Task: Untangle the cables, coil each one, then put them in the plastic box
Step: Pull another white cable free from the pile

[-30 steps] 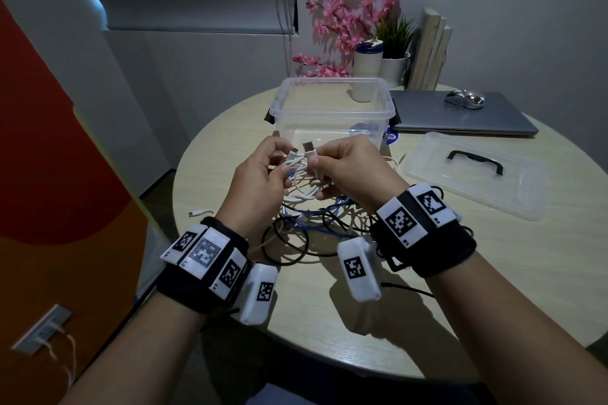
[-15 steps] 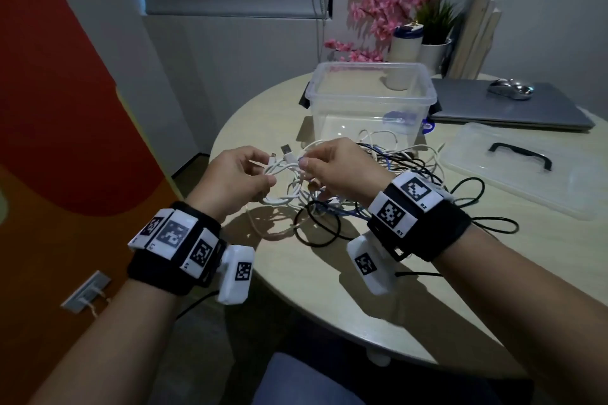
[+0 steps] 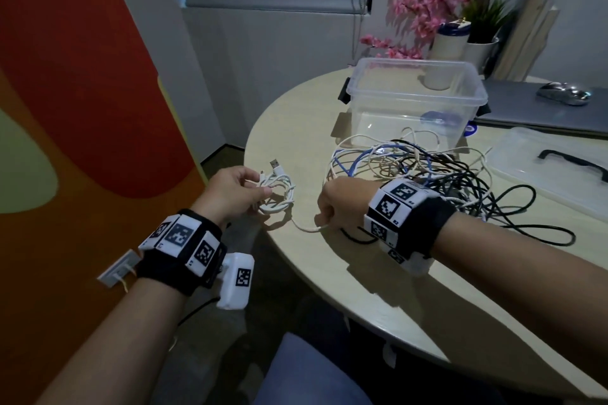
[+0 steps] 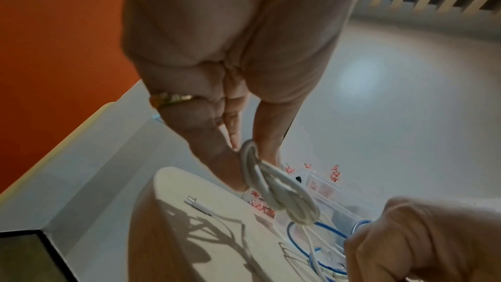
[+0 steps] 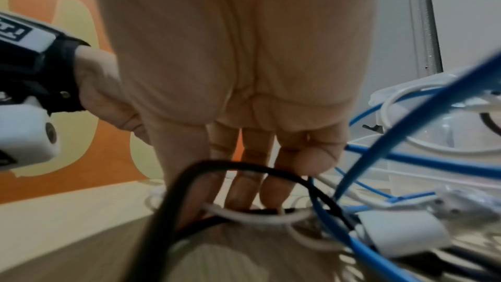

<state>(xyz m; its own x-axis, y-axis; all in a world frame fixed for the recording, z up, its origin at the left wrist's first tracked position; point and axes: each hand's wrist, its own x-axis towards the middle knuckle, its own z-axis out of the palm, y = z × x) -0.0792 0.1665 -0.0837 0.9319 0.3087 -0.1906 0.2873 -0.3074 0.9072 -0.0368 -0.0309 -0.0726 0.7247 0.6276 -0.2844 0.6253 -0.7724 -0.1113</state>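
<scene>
Left hand of mine pinches a small white coil between thumb and fingers, at centre-left of the head view, just over the near rim of the bench. I hold it up off the surface, I judge, so its loops stay together while the rest gets drawn free. Its USB plug pokes up beside my fingertips.

To the right of the coil, my right hand is curled knuckles-up on the bench, fingers closed on a white strand that runs from the coil toward it. The right wrist view shows those fingers reaching down among black, white and blue leads; it seems to be pinning or pulling the tail out of the heap.

That tangle sprawls in the middle right, touching the box, which stands open behind it in the upper right with no cable inside that I can see. Its lid lies at the right edge. White cable looks thin and limp, partly wound, loops uneven.
</scene>
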